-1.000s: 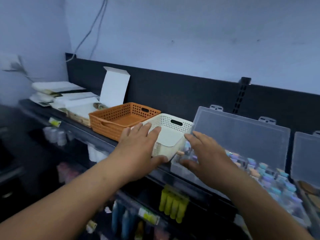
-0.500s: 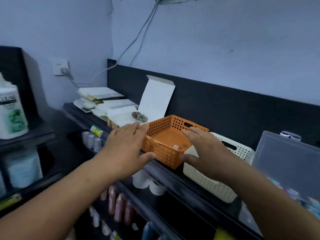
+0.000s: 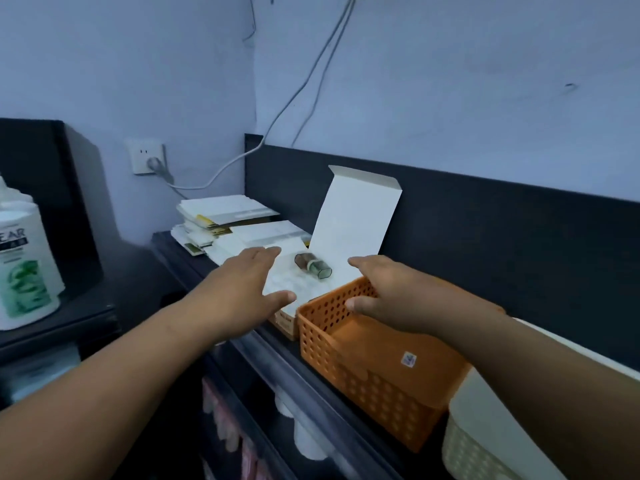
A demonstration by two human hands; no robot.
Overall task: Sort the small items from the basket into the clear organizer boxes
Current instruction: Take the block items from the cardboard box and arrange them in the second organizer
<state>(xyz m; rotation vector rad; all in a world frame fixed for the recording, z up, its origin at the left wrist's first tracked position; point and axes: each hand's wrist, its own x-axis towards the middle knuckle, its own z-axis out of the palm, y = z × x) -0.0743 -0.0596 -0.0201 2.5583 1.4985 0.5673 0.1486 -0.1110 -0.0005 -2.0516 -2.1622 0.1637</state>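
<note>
- Right of centre, on the dark shelf (image 3: pixel 277 355), sits the orange basket (image 3: pixel 363 386). It's perforated plastic, so I'd guess it's light and a bit flexy in the walls. Best hold is probably the rim at both short ends, not one corner.
- Inside it I can only make out a small sticker (image 3: pixel 408 359) on the floor, no loose items.
- Just past its upper-left corner, a small bottle (image 3: pixel 312 267) lies on its side in an open white carton (image 3: pixel 356 216). It looks clear and smooth with a green part, so probably slippery, maybe fragile, and likely to roll. I'd pinch it across the body.
- Right hand (image 3: pixel 391 296) is over the basket's far-left corner, fingers loose and holding nothing. Can't tell if it touches the rim.
- Left hand (image 3: pixel 242 292) is spread flat with the thumb out at the carton's left side, also holding nothing. Contact is unclear.
- Lower right there's a white basket (image 3: pixel 478 445) right beside the orange one.
- Further out: a stack of flat packs (image 3: pixel 221 213) behind the carton, a wall socket (image 3: pixel 149 157) upper left, and a shampoo bottle (image 3: pixel 20 258) at the far left edge.
- No clear organizer boxes show in this view.
</note>
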